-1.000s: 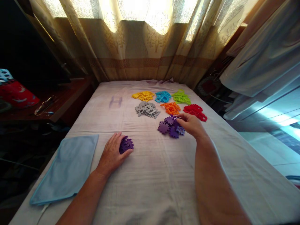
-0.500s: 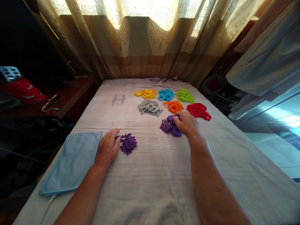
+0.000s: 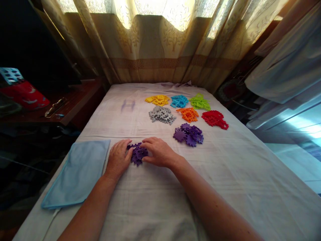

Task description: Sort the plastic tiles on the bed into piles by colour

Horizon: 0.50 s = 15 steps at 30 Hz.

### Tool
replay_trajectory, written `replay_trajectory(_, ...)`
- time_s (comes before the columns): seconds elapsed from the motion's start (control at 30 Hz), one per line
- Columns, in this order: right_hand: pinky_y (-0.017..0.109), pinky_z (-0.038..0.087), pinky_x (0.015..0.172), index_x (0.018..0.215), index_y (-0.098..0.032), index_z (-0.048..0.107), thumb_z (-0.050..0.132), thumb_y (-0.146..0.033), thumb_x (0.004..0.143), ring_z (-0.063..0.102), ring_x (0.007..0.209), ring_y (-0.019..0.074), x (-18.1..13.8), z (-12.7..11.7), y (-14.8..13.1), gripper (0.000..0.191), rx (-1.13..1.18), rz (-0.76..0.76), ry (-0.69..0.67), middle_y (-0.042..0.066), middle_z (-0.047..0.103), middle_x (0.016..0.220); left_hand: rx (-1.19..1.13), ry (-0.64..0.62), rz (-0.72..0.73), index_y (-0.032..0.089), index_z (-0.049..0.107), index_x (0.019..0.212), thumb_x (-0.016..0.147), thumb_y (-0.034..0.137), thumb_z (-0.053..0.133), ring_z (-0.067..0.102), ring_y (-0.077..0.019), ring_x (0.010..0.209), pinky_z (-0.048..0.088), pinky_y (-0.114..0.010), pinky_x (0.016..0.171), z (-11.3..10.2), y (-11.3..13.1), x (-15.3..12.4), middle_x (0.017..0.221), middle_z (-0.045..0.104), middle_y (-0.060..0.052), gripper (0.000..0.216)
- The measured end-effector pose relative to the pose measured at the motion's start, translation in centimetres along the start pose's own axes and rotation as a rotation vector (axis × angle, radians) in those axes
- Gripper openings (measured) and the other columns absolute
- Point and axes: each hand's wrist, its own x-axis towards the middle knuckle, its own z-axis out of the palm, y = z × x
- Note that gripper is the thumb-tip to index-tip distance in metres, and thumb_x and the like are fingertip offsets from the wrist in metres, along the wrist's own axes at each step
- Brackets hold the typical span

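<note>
1. the left hand [image 3: 117, 159] lies palm down on the bed [image 3: 160, 201], near its left edge and towards the near end. its fingers are bent, with the tips against the left side of the purple piece [image 3: 137, 154]. i cannot tell whether it pinches the piece or only presses on it.
2. the right hand [image 3: 159, 152] comes in from the right. its forefinger lies over the far side of the purple piece and its thumb is at the near side, so it pinches the piece between them.
3. the purple piece rests on the sheet between the two hands, left of the bed's middle. it is notched and partly hidden by the fingers.
4. a purple pile [image 3: 189, 134] sits apart, towards the far right of the hands, near the middle of the bed.
5. beyond it, towards the far end, lie a grey pile [image 3: 162, 114], an orange pile [image 3: 189, 114] and a red pile [image 3: 215, 119]. the red pile is nearest the right edge.
6. at the far end there is a row of a yellow pile [image 3: 157, 99], a blue pile [image 3: 179, 101] and a green pile [image 3: 200, 102].
7. a light blue cloth [image 3: 77, 172] lies flat at the left edge, just beside the left hand.
</note>
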Motion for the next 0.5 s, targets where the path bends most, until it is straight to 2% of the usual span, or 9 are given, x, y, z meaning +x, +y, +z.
replay_trajectory(0.17,0.035,0.044,0.096,0.112,-0.018,0.069,0.071,-0.029,0.083,0.06,0.109,0.0231,0.2,0.1,-0.2,0.031,-0.056,-0.022,-0.055,0.011,0.069,0.117,-0.004,0.002,0.005,0.019,0.06,0.118,0.091,0.035,0.044,0.06,-0.0266,0.116,0.045,-0.045,0.107,0.0,-0.1,0.0,0.121,0.068,-0.011,0.035)
replay_trajectory(0.3,0.033,0.043,0.093,0.108,-0.019,0.071,0.066,-0.033,0.088,0.062,0.105,0.0222,0.3,-0.5,-0.5,0.024,-0.082,-0.002,-0.092,0.011,0.071,0.112,-0.005,-0.003,0.007,0.021,0.061,0.118,0.091,0.035,0.044,0.06,-0.0265,0.117,0.044,-0.046,0.107,0.0,-0.1,0.0,0.122,0.068,-0.01,0.035)
replay_trajectory(0.37,0.031,0.043,0.09,0.104,-0.019,0.071,0.058,-0.034,0.093,0.064,0.102,0.0208,0.3,-1.1,-0.6,0.022,-0.102,0.031,-0.117,0.009,0.072,0.107,-0.005,-0.003,0.012,0.02,0.061,0.118,0.091,0.036,0.044,0.06,-0.0266,0.117,0.045,-0.046,0.107,0.0,-0.1,0.0,0.121,0.068,-0.01,0.035)
replay_trajectory(0.5,0.028,0.043,0.084,0.097,-0.02,0.071,0.041,-0.032,0.101,0.065,0.095,0.0194,0.2,-2.2,0.0,0.033,-0.153,0.17,-0.095,0.009,0.074,0.098,0.0,0.001,0.025,0.019,0.061,0.117,0.092,0.037,0.043,0.06,-0.0271,0.116,0.045,-0.046,0.107,0.1,-0.3,0.1,0.121,0.068,-0.011,0.036)
